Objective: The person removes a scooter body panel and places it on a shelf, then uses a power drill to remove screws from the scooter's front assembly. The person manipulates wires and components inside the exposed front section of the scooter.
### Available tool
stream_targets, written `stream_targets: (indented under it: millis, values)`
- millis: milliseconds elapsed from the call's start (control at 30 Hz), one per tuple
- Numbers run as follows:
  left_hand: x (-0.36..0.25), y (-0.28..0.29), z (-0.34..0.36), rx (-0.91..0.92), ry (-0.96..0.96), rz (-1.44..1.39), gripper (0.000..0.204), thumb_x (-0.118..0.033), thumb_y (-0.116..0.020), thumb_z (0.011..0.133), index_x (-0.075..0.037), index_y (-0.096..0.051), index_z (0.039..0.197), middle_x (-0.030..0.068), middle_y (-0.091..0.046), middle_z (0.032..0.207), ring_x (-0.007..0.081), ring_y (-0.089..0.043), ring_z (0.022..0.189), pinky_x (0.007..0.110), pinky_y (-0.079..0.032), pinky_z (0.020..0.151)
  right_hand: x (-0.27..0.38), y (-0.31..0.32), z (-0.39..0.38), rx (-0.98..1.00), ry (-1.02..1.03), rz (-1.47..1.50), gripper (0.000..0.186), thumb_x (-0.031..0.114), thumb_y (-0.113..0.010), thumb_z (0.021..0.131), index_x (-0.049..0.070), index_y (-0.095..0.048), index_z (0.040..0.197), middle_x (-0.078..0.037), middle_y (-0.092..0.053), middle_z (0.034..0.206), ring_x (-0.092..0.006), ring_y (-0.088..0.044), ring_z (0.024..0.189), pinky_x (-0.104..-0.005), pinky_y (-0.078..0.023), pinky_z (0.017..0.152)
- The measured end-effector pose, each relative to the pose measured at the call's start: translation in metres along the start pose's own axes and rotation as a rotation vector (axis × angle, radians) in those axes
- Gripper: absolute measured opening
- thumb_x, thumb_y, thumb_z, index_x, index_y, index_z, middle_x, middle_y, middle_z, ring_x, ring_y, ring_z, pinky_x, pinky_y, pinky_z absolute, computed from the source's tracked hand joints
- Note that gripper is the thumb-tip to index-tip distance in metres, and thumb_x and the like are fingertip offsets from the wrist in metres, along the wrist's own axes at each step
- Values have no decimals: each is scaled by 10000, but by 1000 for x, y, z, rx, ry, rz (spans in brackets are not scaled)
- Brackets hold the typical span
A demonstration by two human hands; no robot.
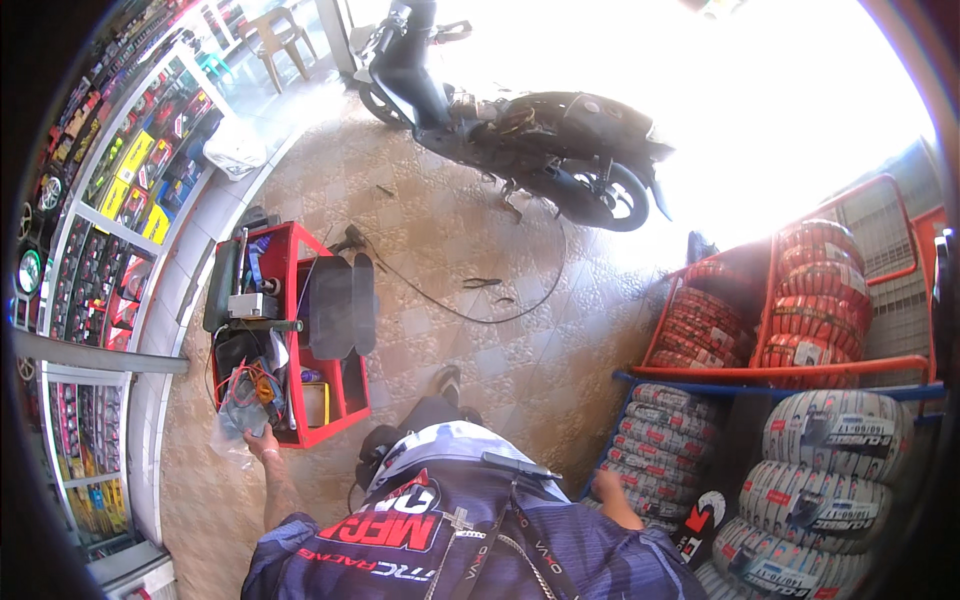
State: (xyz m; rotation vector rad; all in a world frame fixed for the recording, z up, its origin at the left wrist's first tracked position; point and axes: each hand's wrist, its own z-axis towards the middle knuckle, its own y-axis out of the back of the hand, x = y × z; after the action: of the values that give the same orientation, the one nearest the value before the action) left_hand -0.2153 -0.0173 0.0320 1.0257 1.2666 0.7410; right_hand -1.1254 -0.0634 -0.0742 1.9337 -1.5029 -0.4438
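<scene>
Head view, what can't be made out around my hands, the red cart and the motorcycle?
All in the head view:
Left hand: whether it grips the plastic bag; too small.
Right hand: pose, blurred.
Red cart: part of the inside, hidden by dark panels.
Motorcycle: front top, cut off by upper edge.

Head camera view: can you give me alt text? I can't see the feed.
A person's left hand is at a clear plastic bag on the near-left corner of a cluttered red tool cart; the right hand is near stacked, wrapped tires. Beyond, a dark motorcycle stands on a tiled floor.
</scene>
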Motion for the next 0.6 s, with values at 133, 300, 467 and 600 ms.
stream_targets:
  millis: [133, 300, 467, 600]
  values:
    - [-20, -12, -10, 10, 90, 38, 780, -396, -780, 763, -10, -435, 1348, 263, -518, 1316, 440, -492, 1233, 473, -428, 1032, 187, -36, -68, 377, 696, -304, 508, 363, -678, 861, -2, -639, 1211, -225, -678, 1149, -334, -655, 1078, -397, -509, 898]
    - [-51, -28, -8, 16, 281, 102, 807, -389, -778, 747, -85, -409, 1398, 278, -478, 1346, 426, -504, 1225, 480, -444, 1036, 393, -24, -138, 283, 1040, -303, 435, 347, -683, 878, 100, -647, 1235, -183, -704, 1085, -291, -682, 985, -382, -523, 864]
    - [-69, -35, 0, -30, 386, 118, 841, -390, -792, 731, -112, -391, 1415, 274, -460, 1366, 427, -502, 1234, 485, -448, 1030, 477, 12, -93, 190, 969, -235, 394, 315, -671, 896, 56, -659, 1193, -169, -716, 1032, -260, -686, 950, -363, -527, 840]
    - [-75, -30, -7, -29, 460, 211, 888, -396, -799, 718, -142, -354, 1443, 271, -445, 1386, 426, -507, 1234, 489, -445, 1034, 460, 30, -23, 151, 771, -340, 387, 307, -681, 878, 35, -673, 1153, -165, -723, 999, -257, -689, 923, -362, -531, 819]
